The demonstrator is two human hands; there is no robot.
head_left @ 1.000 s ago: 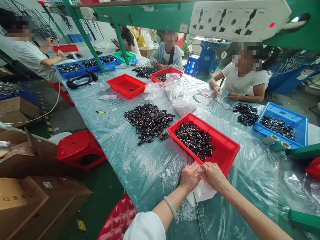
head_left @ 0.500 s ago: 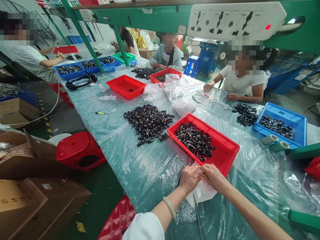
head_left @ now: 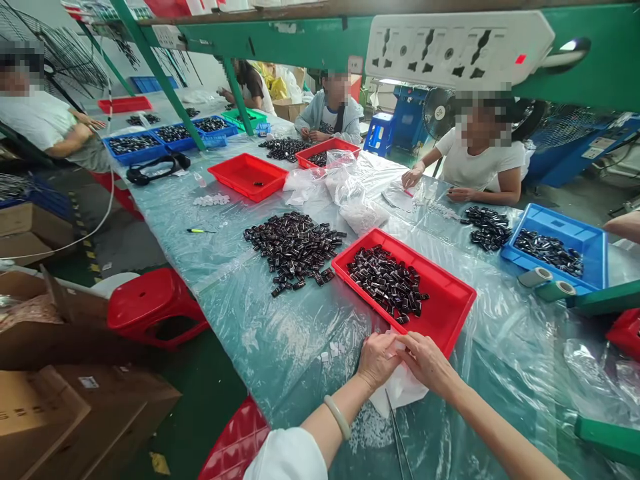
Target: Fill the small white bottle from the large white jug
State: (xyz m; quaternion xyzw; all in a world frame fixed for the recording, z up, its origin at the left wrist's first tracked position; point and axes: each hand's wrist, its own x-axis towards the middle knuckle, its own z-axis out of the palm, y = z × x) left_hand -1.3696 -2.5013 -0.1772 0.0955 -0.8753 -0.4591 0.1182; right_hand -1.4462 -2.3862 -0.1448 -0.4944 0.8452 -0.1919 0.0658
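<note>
My left hand and my right hand meet at the near edge of the table, both gripping the top of a white plastic bag. Just beyond my fingers stands a red tray holding several small black parts. To its left a loose pile of the same black parts lies on the plastic-covered table. Small white pieces are scattered under my left wrist, and metal tweezers lie between my forearms. What the bag holds is hidden.
Other people sit around the table working at red and blue trays. A blue tray and two tape rolls are at the right. A red stool and cardboard boxes stand left. A power strip hangs overhead.
My hands stay on the white bag with hardly any shift. The view has tilted slightly. The person at the far left has lowered an arm.
</note>
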